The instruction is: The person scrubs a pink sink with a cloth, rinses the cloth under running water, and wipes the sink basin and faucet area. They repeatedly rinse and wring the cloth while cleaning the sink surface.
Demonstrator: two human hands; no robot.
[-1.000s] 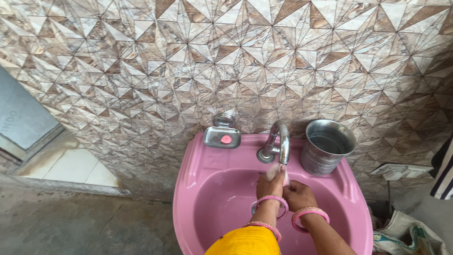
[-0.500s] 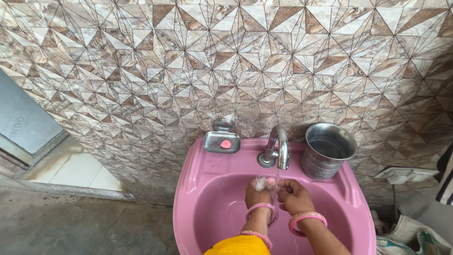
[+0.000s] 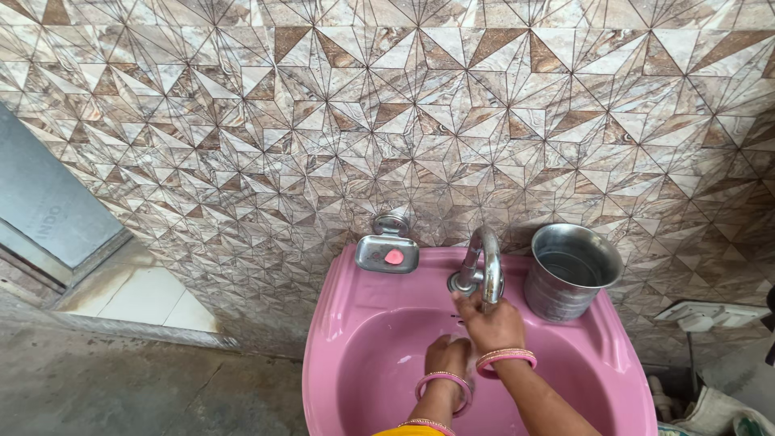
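From the camera on your head, you look down at a pink sink (image 3: 355, 323) fixed to a wall of brown and white tiles (image 3: 387, 113). Your right hand (image 3: 490, 324) is up at the shiny metal tap (image 3: 482, 270) at the back of the sink. Its fingers reach the end of the spout and touch it, and they are bent a little around it. You see only the back of this hand, so you cannot tell how tight the hold is. Your left hand (image 3: 449, 355) is lower down, inside the bowl, just beside your right wrist. Its fingers are curled in, like a loose fist, and you cannot tell if anything is inside it. Pink bangles (image 3: 505, 360) sit on both wrists, and a bit of yellow sleeve (image 3: 408, 430) shows at the bottom edge. A small metal soap dish (image 3: 387, 253) sits on the back rim of the sink, left of the tap, with a little pink piece of soap (image 3: 394, 257) in it. A steel cup (image 3: 571, 270) stands on the rim to the right of the tap, near your right hand but not touching it. A white switch box (image 3: 710, 313) is on the wall further right. A grey floor (image 3: 121, 387) lies to the left.
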